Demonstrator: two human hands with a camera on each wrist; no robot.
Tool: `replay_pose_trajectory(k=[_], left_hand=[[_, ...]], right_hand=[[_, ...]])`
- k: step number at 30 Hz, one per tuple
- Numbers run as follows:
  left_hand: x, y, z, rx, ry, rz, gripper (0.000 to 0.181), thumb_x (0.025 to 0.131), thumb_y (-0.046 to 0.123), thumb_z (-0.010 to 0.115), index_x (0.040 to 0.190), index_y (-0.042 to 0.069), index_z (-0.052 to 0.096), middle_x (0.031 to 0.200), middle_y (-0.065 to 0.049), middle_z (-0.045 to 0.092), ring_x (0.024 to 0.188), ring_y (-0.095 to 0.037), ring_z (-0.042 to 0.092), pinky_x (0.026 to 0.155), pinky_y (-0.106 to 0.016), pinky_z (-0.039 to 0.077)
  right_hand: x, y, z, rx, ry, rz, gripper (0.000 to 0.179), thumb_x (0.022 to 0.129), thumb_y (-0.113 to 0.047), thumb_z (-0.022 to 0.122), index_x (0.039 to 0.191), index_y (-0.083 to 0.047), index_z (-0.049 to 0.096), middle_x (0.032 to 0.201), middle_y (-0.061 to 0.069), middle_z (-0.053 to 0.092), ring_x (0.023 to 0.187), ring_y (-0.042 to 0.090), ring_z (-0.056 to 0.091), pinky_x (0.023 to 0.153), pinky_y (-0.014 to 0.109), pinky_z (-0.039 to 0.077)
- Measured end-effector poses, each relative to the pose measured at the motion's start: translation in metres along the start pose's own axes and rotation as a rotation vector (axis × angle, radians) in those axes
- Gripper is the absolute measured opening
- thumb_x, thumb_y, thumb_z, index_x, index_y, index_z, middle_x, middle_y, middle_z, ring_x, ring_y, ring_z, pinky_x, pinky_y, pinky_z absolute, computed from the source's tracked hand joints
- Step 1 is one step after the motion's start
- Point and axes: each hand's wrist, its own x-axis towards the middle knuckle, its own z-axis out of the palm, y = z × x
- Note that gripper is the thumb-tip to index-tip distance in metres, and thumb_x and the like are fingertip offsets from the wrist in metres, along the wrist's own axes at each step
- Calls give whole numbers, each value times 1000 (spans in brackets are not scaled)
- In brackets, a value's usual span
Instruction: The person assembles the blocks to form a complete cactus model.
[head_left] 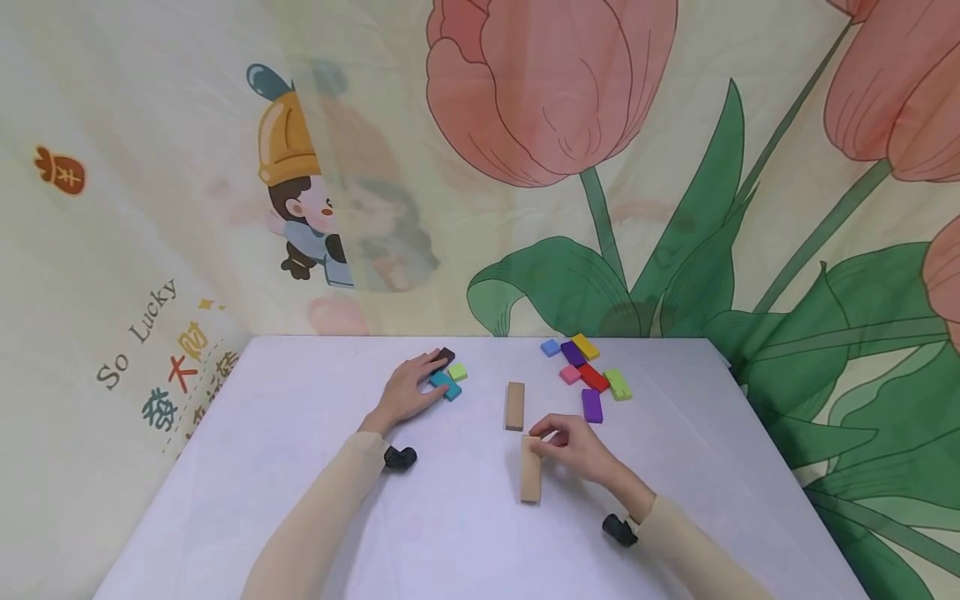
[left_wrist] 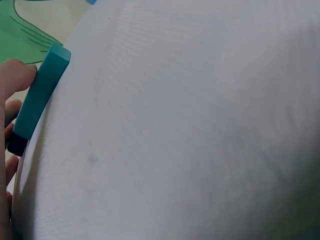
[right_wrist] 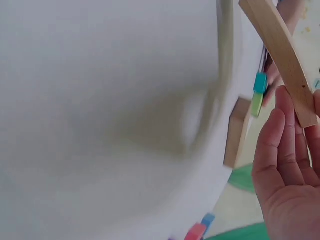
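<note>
My right hand pinches the far end of a plain wooden block; in the right wrist view this block appears raised above the table. A second wooden block lies just beyond it. My left hand rests at the back left, fingers extended, its thumb touching a teal block. Close to those fingertips are a black block and a light green block. The left wrist view shows the thumb against the teal block, while the other fingers are partly hidden.
Several coloured blocks lie loosely at the back right, among them a yellow block, a red block, a green block and a purple block. Patterned cloth stands behind the white table.
</note>
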Motion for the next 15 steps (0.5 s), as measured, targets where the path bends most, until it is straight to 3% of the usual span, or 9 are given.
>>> replay_pose_trajectory(k=[3, 7, 15], left_hand=[[-1, 1, 0, -9, 21, 19, 61, 93, 52, 58, 141, 15, 57, 152, -9, 44, 138, -39, 39, 112, -61, 25], [0, 2, -1, -6, -5, -5, 59, 92, 46, 61, 141, 14, 56, 153, -9, 42, 139, -38, 37, 114, -59, 22], [3, -1, 0, 37, -61, -49, 58, 92, 40, 64, 143, 15, 53, 156, -6, 38, 143, -33, 33, 117, -54, 20]], right_hand=[[-7, 0, 7, 16, -61, -21, 15, 90, -16, 72, 103, -8, 70, 98, 4, 69, 71, 15, 61, 66, 23, 55], [-16, -1, 18, 57, -130, -30, 14, 90, -15, 72, 102, -6, 70, 97, 4, 69, 67, 11, 60, 64, 21, 54], [-30, -10, 36, 97, -176, 48, 10, 88, -6, 73, 97, -2, 70, 93, 3, 66, 64, 9, 55, 58, 17, 48]])
